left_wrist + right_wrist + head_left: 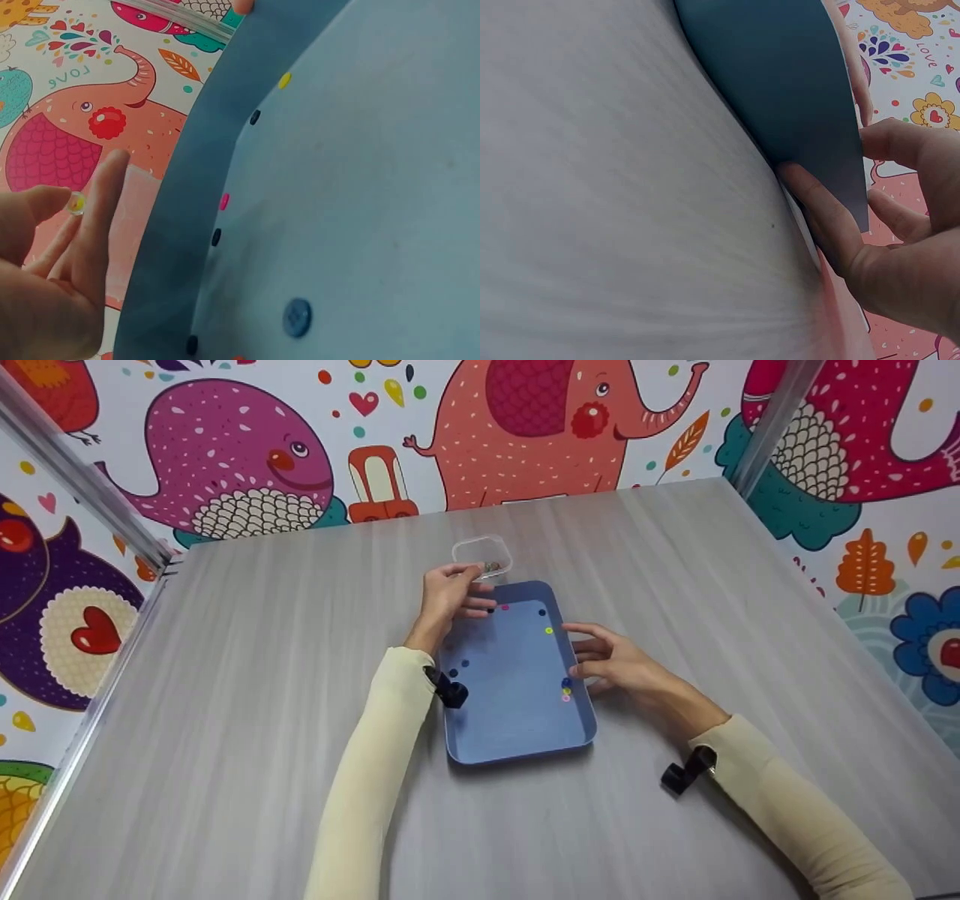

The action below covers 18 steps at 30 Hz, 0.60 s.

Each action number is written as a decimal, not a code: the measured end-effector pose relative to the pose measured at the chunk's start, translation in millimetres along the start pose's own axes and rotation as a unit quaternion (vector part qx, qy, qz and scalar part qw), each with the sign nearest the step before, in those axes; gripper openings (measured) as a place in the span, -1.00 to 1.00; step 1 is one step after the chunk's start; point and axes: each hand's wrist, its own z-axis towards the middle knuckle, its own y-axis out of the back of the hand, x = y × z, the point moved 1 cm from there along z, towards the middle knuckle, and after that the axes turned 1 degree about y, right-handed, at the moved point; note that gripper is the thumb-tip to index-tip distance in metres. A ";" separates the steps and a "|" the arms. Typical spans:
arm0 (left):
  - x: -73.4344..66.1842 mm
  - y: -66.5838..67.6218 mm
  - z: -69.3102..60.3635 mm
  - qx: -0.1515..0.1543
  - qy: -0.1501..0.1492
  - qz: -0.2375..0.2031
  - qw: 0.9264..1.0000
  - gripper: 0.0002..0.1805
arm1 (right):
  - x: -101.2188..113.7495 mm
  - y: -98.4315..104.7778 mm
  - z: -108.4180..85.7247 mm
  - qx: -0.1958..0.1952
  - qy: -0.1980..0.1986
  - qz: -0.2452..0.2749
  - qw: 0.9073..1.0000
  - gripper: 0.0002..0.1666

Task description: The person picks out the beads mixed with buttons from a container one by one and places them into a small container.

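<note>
In the left wrist view, my left hand (450, 594) pinches a small round clear button (76, 202) with a yellow middle between thumb and finger. That hand is over the far left corner of a blue tray (517, 739), close to a clear plastic container (484, 544) holding a few small pieces. My right hand (619, 664) touches the tray's right wall from outside, its fingers spread along it. Scattered in the tray are several small buttons, among them a yellow button (549, 631), a pink button (224, 201) and a dark blue button (298, 318).
The tray and container stand on a grey wood-grain table (262, 735). Printed panels with an elephant (532, 442) and other animals rise behind and at both sides. Metal posts (772, 427) stand at the back corners.
</note>
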 end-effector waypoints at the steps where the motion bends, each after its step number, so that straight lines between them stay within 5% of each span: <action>1: 0.7 0.4 0.7 -0.002 0.002 -0.001 1.000 -0.61 | 0.2 -0.2 0.0 0.000 0.000 0.000 1.000 -0.08; 18: 6.6 4.2 6.3 -0.018 -0.003 -0.011 1.000 -0.66 | -1.2 1.0 0.4 -0.005 0.002 -0.018 1.000 -0.10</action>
